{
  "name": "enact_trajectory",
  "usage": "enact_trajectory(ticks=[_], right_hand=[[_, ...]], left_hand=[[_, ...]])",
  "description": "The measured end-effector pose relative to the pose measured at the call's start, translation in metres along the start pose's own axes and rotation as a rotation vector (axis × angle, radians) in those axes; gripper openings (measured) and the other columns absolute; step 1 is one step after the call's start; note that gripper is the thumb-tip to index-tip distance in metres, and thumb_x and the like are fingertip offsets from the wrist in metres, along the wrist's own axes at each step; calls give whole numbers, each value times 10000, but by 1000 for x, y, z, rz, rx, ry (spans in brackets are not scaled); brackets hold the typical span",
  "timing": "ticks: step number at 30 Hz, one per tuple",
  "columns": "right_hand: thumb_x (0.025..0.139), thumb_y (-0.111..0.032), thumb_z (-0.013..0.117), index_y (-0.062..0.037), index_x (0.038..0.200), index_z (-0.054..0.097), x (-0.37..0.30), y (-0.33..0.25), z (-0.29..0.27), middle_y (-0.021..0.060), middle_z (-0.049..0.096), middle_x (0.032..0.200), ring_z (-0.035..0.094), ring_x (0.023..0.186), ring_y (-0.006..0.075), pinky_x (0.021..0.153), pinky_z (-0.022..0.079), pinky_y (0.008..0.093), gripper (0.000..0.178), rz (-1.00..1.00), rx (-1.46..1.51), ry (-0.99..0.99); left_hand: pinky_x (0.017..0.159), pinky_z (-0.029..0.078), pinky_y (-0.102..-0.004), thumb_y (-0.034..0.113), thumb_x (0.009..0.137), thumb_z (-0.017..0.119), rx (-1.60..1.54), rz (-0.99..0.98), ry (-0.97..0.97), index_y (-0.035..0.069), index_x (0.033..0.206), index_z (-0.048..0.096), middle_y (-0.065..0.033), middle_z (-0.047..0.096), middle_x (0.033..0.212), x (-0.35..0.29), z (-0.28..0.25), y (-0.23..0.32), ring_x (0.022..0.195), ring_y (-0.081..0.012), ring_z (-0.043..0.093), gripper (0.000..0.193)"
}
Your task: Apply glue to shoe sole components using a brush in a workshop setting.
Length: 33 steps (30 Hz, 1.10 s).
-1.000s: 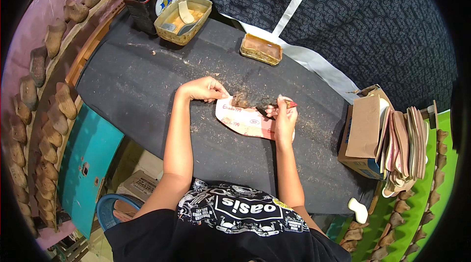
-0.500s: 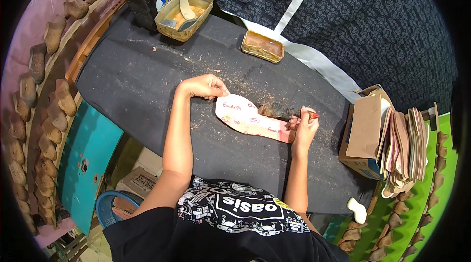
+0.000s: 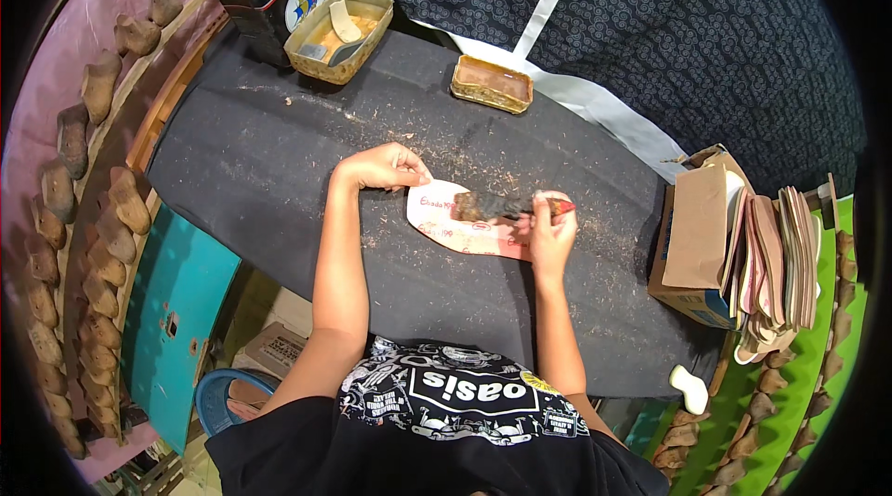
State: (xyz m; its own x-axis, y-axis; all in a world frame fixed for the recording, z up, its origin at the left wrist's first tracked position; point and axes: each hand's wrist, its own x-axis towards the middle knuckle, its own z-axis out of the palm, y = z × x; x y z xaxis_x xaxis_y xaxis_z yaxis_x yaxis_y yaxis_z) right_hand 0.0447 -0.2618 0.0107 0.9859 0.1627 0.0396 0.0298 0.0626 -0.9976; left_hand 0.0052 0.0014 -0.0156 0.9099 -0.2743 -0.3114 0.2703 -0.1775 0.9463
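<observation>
A pale insole with red printing lies on the dark table, its wider end to the left. My left hand pinches the upper left edge of that end between thumb and fingers. In my right hand is a glue-crusted brush with a red-tipped handle, held nearly level. Its dark bristles lie over the middle of the insole, pointing left. The right hand and brush hide the narrow end of the insole in part.
Beyond my hands sits a shallow glue tray. A crusted tub holding scrapers stands by a metal can. At right are a cardboard box, stacked insoles and a white sole-shaped piece. Wooden shoe lasts line the left.
The brush in my right hand has moved left along the insole, over its wider part. My left hand keeps its pinch on the edge. The whole view has shifted slightly.
</observation>
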Motion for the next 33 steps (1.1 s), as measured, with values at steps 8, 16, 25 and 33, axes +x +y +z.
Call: enact_trajectory(ticks=[8,16,25,33], right_hand=[[816,-94,497,-27,836,445,-4,-15,-40,4,477,617,471,450,55,390,394,183,87,-92,-86,105],[806,-103,524,-31,833,462,-19,-18,26,0,488,635,479,475,43,413,392,169,99,-51,56,-149],[789,-50,525,-12,821,459,-17,-8,-3,7,499,696,453,562,40,509,383,180,82,-223,-166,-80],[798,-70,527,-18,808,463,-17,-24,-46,-7,482,639,454,537,35,476,374,169,83,-50,-143,24]], left_hand=[[398,290,-169,157,758,580,14,-22,11,3,902,594,29,526,600,-1,-1,2,450,-19,379,211],[414,299,-161,153,770,565,-22,-15,-22,6,924,583,35,540,635,-2,0,3,472,-15,391,213],[420,297,-173,156,761,575,9,-6,19,15,876,604,41,535,627,0,3,4,475,-16,376,185],[542,359,-169,128,769,557,-13,-1,-5,-17,916,580,-4,580,743,2,-3,-6,618,-36,459,208]])
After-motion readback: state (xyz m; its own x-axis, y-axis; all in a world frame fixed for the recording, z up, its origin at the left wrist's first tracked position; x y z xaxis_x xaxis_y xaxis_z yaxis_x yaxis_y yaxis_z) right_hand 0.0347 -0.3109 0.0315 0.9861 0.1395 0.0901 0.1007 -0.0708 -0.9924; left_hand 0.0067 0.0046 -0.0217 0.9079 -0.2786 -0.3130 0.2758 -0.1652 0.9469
